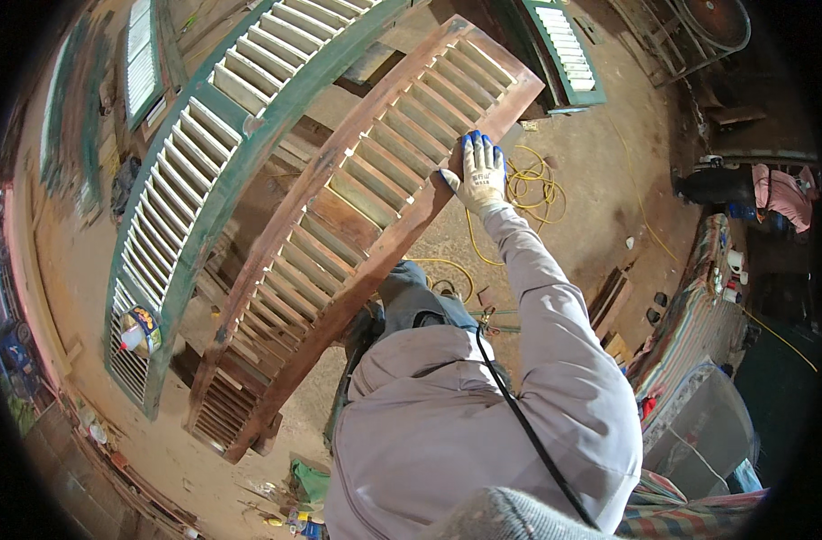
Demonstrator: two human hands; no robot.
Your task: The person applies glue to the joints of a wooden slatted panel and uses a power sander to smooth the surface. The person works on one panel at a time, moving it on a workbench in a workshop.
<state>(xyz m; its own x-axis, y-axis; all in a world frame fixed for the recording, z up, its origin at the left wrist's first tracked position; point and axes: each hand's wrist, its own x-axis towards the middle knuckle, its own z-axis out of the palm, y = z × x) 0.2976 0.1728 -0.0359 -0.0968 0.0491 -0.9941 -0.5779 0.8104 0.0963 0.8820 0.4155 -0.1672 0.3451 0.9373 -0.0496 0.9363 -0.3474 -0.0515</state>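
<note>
Right hand: we find the gloved right hand [479,175] closed on the brown shutter's [357,225] right rail.
Left hand: we see none in view.
Brown shutter: tilted, beside a green shutter [204,180].
Floor: yellow cord [532,184] near the hand.

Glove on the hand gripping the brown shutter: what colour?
White glove with blue fingertips, on the right hand; head view.

glove [479,176]: white, blue fingertips;
louvred shutter [366,216]: bare reddish-brown wood;
second shutter [204,171]: green frame, white slats;
cable [528,189]: yellow;
sleeve [555,306]: pale grey
</note>
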